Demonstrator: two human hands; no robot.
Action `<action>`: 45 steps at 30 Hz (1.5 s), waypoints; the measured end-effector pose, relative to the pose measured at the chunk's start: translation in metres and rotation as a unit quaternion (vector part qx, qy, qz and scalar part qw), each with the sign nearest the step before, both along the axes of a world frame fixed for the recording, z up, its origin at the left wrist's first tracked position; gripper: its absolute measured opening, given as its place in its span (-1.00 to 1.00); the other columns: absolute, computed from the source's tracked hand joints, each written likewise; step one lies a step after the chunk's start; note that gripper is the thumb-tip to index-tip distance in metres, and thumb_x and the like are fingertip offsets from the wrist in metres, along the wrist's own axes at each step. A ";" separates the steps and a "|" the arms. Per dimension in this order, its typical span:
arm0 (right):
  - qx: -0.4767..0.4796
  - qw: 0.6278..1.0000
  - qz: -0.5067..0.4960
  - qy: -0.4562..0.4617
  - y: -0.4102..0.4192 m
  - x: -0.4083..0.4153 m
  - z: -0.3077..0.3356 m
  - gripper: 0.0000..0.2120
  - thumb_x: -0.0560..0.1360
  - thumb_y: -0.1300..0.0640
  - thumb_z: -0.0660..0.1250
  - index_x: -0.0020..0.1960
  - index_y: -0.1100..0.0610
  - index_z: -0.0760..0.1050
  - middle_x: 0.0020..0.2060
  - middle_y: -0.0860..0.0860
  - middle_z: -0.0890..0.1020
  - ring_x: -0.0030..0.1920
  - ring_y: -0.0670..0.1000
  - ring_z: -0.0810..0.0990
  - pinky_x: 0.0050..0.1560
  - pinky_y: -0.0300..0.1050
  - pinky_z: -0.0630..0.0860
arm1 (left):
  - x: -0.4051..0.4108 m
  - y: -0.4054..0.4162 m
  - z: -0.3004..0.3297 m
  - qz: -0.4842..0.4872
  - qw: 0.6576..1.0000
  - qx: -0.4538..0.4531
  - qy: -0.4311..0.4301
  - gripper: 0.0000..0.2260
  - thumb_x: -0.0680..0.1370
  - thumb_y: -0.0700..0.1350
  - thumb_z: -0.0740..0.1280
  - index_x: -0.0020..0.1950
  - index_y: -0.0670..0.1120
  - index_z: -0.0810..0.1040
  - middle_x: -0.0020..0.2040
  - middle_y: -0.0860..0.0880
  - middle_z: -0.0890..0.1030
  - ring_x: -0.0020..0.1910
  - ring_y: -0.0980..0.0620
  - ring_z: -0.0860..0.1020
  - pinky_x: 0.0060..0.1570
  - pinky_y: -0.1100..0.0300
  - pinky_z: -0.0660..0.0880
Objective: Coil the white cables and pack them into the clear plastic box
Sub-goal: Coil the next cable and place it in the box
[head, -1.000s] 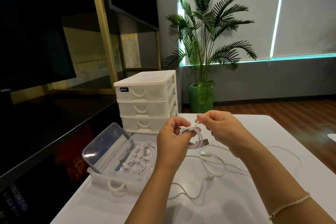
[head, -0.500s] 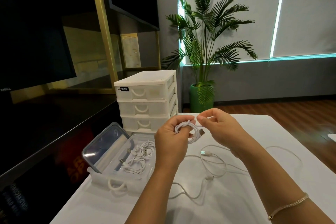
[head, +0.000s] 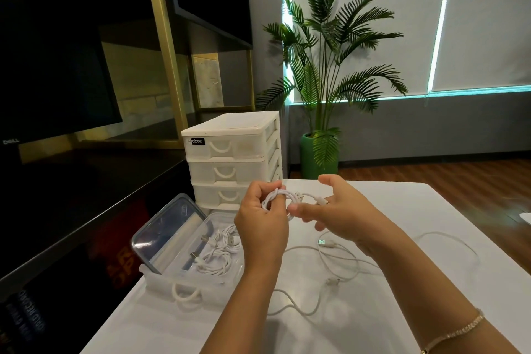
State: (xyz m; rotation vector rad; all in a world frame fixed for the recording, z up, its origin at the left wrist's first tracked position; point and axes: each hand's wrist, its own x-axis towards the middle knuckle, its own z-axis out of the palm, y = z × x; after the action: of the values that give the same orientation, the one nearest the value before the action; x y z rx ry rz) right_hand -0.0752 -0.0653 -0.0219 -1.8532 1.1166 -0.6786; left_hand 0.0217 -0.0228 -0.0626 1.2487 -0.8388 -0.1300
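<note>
My left hand [head: 263,221] pinches a small coil of white cable [head: 283,200] above the table. My right hand [head: 342,207] is beside it, fingers spread, with the cable's loose end and plug between its fingertips. To the left stands the clear plastic box [head: 161,274], its lid [head: 168,227] tilted up, and coiled white cables [head: 218,253] lie inside. Loose white cables [head: 339,264] sprawl uncoiled on the white table [head: 431,238] below my hands, one with a green-tipped plug [head: 322,242].
A white three-drawer organiser [head: 232,158] stands just behind the box. A dark shelf unit with a monitor [head: 57,89] runs along the left. A potted palm [head: 321,89] stands on the floor beyond the table's far edge.
My right hand has opened its fingers and shifted right, drawing the cable's end out from the coil. The left hand keeps its hold on the coil.
</note>
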 end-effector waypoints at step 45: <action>-0.215 0.972 -0.038 0.085 -0.009 -0.011 -0.001 -0.90 0.43 -0.02 0.40 -0.18 0.00 0.62 -0.27 -0.05 0.62 -0.20 -0.03 0.57 -0.11 -0.08 0.59 | 0.004 -0.007 -0.002 -0.269 0.939 0.023 0.214 -0.84 0.45 -0.32 0.37 -0.09 -0.07 0.56 -0.11 -0.07 0.68 -0.14 0.02 0.64 -0.17 0.27 0.58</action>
State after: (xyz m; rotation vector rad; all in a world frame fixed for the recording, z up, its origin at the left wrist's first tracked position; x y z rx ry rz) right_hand -0.0865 -0.0742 -0.0231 -2.2779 1.2265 -0.8722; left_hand 0.0262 -0.0302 -0.0644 0.9527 -0.7736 -0.8370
